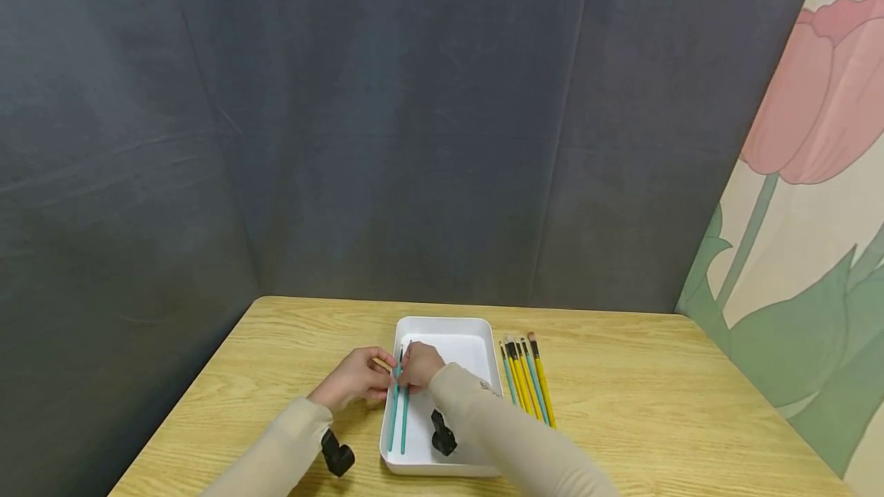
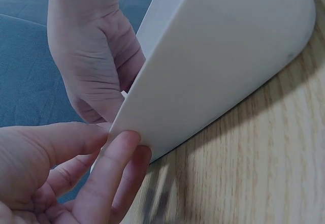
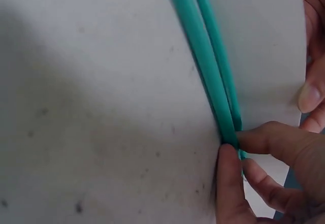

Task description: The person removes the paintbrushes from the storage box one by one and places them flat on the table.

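A white tray stands on the table with two teal paintbrushes, a left one and a right one, lying lengthwise along its left side. My right hand reaches into the tray and pinches the right-hand paintbrush between thumb and fingertips, near its upper part. The other paintbrush lies close beside it in the right wrist view. At the tray's left wall, my left hand pinches the rim, thumb on top and fingers against the outer side. My right hand hides the brushes' middle.
Right of the tray, several paintbrushes with yellow and teal handles lie side by side, bristles away from me. The wooden table ends at a dark curtain behind; a flower-patterned cloth hangs at the right.
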Action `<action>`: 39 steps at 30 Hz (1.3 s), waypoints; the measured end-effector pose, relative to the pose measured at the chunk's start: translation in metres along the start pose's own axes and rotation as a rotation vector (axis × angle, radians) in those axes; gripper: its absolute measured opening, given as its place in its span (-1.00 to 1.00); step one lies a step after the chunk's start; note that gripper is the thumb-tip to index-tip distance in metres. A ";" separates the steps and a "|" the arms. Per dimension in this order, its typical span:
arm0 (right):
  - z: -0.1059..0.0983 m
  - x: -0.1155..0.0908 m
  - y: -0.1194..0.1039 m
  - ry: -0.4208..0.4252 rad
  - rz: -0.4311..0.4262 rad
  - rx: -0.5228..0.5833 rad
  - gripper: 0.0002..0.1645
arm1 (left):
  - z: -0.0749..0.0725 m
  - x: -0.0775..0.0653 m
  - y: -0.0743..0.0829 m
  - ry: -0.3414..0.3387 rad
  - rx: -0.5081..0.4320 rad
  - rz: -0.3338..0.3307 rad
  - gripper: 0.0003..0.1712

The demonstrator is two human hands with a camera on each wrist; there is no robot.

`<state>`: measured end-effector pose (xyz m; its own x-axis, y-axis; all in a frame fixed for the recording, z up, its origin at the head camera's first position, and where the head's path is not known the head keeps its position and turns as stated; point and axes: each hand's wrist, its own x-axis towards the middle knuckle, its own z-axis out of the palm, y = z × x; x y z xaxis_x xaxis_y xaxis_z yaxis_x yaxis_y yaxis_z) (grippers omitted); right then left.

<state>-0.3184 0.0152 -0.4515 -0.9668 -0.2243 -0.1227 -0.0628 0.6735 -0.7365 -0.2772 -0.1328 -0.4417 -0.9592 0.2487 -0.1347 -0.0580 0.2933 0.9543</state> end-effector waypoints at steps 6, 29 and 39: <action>0.000 0.000 -0.002 0.018 0.000 -0.041 -0.63 | -0.001 0.002 -0.002 -0.003 -0.005 0.007 -0.69; -0.024 -0.007 0.003 -0.145 0.059 0.373 -0.67 | -0.001 0.003 -0.003 -0.002 -0.020 0.004 -0.69; -0.055 -0.017 0.001 -0.215 0.059 0.483 -0.58 | 0.000 0.001 0.000 0.002 -0.014 -0.006 -0.69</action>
<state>-0.3154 0.0583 -0.4131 -0.8896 -0.3691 -0.2691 0.1600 0.2999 -0.9404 -0.2783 -0.1327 -0.4421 -0.9592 0.2455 -0.1400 -0.0677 0.2814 0.9572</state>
